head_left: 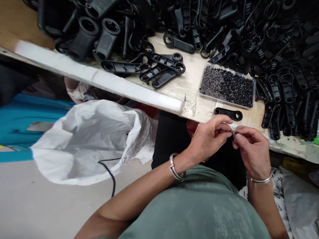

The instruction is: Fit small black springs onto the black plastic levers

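My left hand (209, 137) and my right hand (251, 149) meet just below the table's front edge, fingertips pinched together. Between them sits a tiny dark piece with a bit of white tape or wrap (233, 127) on a fingertip; what the piece is I cannot make out. A single black plastic handle (228, 114) lies on the table just above my hands. Behind it stands a clear tray (227, 85) full of small black screws. Each wrist wears a silver bangle.
Heaps of black plastic handles (274, 49) cover the back and right of the wooden table (189, 89); a few lie loose at centre (159, 68). A white sack (92, 139) stands open on the floor at left, with a black cable (109, 172) beside it.
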`<state>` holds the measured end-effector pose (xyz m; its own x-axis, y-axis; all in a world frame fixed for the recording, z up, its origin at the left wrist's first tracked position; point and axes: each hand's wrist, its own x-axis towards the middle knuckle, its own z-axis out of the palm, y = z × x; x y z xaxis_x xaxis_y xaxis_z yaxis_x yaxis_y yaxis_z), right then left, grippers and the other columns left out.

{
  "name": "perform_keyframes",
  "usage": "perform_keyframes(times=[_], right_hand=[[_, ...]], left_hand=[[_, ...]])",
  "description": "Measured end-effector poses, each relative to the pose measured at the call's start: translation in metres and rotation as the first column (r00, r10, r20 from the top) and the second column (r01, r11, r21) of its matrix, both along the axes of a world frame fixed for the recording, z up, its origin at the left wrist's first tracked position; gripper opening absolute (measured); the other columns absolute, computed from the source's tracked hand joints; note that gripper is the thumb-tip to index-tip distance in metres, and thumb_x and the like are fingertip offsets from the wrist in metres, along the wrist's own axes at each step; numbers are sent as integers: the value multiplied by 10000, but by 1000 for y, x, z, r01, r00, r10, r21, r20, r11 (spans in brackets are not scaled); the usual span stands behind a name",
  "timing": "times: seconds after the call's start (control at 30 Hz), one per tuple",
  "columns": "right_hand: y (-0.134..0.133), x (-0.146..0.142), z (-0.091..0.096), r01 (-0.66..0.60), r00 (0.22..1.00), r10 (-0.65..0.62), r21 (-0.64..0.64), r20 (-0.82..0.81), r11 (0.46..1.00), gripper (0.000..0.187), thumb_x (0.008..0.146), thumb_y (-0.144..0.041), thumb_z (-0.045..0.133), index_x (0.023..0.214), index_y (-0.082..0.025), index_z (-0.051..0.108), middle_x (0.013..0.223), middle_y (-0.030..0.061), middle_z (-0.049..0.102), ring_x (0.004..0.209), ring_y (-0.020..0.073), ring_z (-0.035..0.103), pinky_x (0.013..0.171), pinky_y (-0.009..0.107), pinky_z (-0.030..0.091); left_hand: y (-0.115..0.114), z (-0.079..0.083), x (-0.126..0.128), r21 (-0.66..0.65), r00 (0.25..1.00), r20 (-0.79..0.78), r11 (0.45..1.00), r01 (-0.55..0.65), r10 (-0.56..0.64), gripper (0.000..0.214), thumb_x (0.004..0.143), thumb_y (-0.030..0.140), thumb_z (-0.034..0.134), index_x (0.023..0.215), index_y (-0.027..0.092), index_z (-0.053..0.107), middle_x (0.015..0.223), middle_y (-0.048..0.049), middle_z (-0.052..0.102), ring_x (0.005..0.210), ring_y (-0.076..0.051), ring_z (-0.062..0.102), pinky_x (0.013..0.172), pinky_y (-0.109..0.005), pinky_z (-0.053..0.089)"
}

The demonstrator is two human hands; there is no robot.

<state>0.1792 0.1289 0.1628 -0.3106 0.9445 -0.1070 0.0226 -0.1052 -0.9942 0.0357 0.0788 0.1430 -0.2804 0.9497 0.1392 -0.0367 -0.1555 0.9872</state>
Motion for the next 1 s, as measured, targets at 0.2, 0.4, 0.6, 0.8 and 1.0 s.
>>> perform_keyframes(times=[0.2,0.4,0.6,0.8,1.0], right_hand=[[1,2,-3,-36,998,31,87,62,996,91,720,-211,792,787,-216,731,862,21,680,620,113,589,508,229,498],[0,3,-1,-83,986,50,216,157,973,93,759,-155,772,806,-230,740,888,0,688,623,94,595,551,216,517],[0,5,4,-116,958,38,263,285,958,35,773,-203,754,797,-204,729,880,21,690,609,114,604,549,247,552],[-2,9,4,-157,933,29,333,358,930,25,804,-193,737,815,-215,738,907,20,706,682,137,642,606,262,569],[-8,10,7,-239,871,-35,487,489,840,77,876,-208,671,883,-225,746,905,27,728,737,168,680,718,321,583]], left_hand=[[-2,-1,-2,188,895,-427,981,-49,127,241,871,35,581,1065,176,555,848,22,699,791,-94,680,723,-183,544],[-3,0,-3,289,738,-642,957,-15,206,111,939,97,523,1024,164,548,834,-4,689,759,-117,644,716,-220,526],[-3,-2,-5,308,748,-629,951,-11,212,152,921,87,567,1050,165,555,870,2,704,777,-109,661,717,-207,531],[-3,-4,-4,282,737,-643,959,-25,208,143,902,85,591,1017,168,574,824,12,711,749,-112,678,685,-203,539],[-4,-7,-1,300,737,-635,953,-40,231,106,938,123,544,1026,162,587,827,-3,719,752,-107,678,701,-207,545]])
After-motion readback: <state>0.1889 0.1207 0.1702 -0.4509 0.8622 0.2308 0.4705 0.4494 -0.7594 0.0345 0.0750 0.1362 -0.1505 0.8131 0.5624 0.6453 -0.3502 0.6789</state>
